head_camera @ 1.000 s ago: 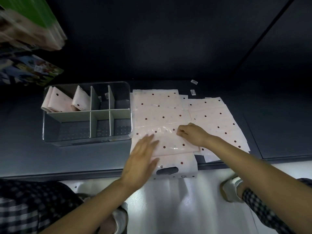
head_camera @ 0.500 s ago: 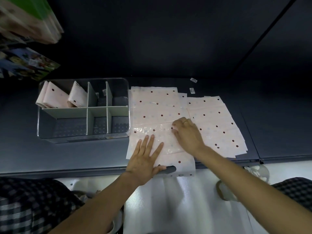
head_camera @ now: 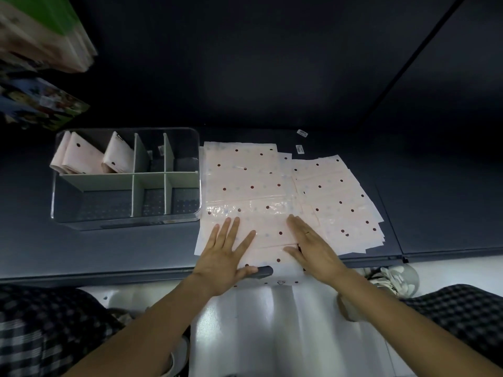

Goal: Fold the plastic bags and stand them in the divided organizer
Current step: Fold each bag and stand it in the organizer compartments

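A pink plastic bag with dark dots (head_camera: 245, 180) lies flat on the dark table, its handle end hanging over the near edge. My left hand (head_camera: 226, 254) presses flat on its near left part, fingers spread. My right hand (head_camera: 313, 246) lies flat on its near right part. More pink dotted bags (head_camera: 340, 202) lie stacked to the right. The clear divided organizer (head_camera: 65, 213) stands to the left; two folded bags (head_camera: 81, 156) stand in its back left compartment.
The dark table (head_camera: 109, 246) ends at a near edge under my wrists. Two small white labels (head_camera: 300, 141) lie behind the bags. Colourful packages (head_camera: 40, 104) sit at the far left. A white surface (head_camera: 272, 322) lies below the table edge.
My right hand opened from a curled grip higher on the bag and slid toward me to lie flat. My left hand came down onto the bag and now presses it.
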### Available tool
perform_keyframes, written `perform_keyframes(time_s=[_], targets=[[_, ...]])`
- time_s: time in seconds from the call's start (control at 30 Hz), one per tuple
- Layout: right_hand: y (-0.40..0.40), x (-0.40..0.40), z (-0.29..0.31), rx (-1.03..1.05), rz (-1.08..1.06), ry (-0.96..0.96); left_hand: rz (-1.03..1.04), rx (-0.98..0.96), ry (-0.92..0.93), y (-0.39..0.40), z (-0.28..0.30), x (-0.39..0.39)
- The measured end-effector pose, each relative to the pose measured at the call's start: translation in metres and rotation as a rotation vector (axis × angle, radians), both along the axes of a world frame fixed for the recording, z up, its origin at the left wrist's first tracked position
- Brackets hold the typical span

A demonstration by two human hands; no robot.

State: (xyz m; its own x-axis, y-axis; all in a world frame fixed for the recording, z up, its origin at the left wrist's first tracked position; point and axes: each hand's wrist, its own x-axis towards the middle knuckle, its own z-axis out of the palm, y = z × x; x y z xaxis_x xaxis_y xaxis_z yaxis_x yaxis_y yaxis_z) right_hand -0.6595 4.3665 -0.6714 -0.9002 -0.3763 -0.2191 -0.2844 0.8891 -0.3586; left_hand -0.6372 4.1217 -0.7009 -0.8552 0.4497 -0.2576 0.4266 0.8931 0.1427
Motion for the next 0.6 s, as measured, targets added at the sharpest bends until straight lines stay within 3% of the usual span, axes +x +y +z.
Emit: perform_keyframes(time_s=[0.23, 0.4, 0.6], targets=[[0.011, -0.020, 0.017, 0.298, 0.377, 0.455, 0.100, 0.080, -0.026, 0.008, 0.018, -0.002], [0.007, -0.019, 0.033, 0.208, 0.553, 0.638, 0.098, 0.088, 0.161, 0.019, 0.029, 0.001], [-0.025, 0.021, 0.035, 0.007, 0.604, 0.630, 0.003, 0.166, 0.329, 0.022, 0.026, 0.014]])
